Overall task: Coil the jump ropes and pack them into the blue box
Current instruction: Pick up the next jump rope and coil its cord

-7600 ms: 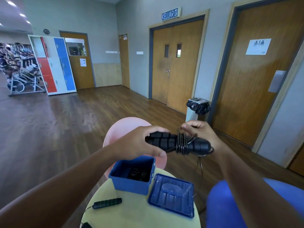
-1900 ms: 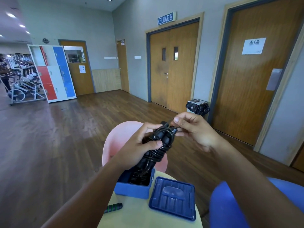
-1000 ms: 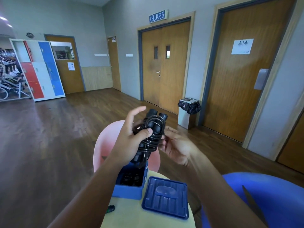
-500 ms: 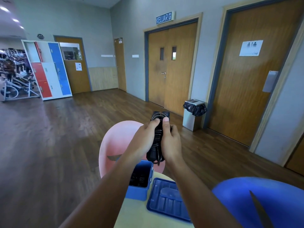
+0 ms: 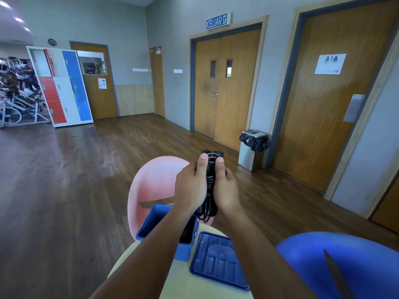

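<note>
From nine to ten o'clock the wooden floor [image 5: 75,169] lies wide and bare, back to the red, white and blue lockers [image 5: 62,87] at the far wall. A pink chair [image 5: 155,180] stands just beyond the round pale-yellow table [image 5: 190,285], its back rising behind the table's far edge.

The blue box [image 5: 151,223] sits open at the table's eleven o'clock rim, its left corner right at the edge. The left forearm crosses above it, and something dark shows inside.

The left hand [image 5: 190,186] and right hand [image 5: 227,190] are raised above the box's far side, clasping the coiled black jump rope [image 5: 210,178] between them. Each thumb lies up the bundle's near face; the other fingers are hidden behind it. The two handle ends poke out at twelve o'clock, and a few loops hang free below the palms.

The blue lid [image 5: 218,262] lies flat just right of the box, near the table's one o'clock edge. A lined waste bin [image 5: 252,147] stands beside the double doors [image 5: 224,83] at one o'clock. A blue chair [image 5: 345,266] crowds the table from three to four o'clock.
</note>
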Action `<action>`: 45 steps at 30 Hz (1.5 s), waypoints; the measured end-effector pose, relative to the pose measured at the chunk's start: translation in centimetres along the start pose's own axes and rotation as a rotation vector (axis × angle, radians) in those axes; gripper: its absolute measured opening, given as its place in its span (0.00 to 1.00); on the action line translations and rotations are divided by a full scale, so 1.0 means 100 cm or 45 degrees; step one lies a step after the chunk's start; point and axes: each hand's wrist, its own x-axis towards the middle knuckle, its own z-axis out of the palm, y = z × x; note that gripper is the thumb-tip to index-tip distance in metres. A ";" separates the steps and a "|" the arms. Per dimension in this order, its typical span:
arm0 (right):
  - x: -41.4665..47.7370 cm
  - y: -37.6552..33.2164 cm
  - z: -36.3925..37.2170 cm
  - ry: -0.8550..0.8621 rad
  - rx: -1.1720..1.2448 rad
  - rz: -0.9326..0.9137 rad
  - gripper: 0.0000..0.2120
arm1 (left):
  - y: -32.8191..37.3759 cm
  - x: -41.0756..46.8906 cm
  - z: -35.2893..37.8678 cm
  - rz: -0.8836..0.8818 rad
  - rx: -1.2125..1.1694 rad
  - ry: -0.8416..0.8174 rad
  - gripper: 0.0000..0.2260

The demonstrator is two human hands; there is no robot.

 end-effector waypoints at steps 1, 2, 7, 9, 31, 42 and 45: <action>0.000 0.003 0.001 -0.011 0.014 0.024 0.25 | -0.003 0.000 0.000 0.040 0.017 0.009 0.24; -0.002 0.005 0.002 -0.023 0.044 0.052 0.25 | -0.006 -0.001 0.000 0.070 0.019 0.020 0.23; -0.002 0.009 0.005 0.014 0.058 0.043 0.25 | -0.011 0.001 -0.004 0.051 -0.014 -0.029 0.23; -0.003 0.012 0.007 0.037 0.076 0.053 0.25 | -0.009 0.003 -0.007 -0.015 0.027 -0.100 0.24; 0.003 0.024 0.017 0.243 0.264 0.154 0.19 | -0.042 -0.020 -0.025 -0.434 -0.493 -0.337 0.16; 0.006 0.006 0.024 -0.049 -0.203 0.101 0.22 | -0.086 0.006 -0.089 -0.303 -0.374 -0.328 0.04; 0.002 0.001 0.038 -0.109 -0.339 0.072 0.24 | -0.088 0.012 -0.099 -0.346 -0.467 -0.254 0.08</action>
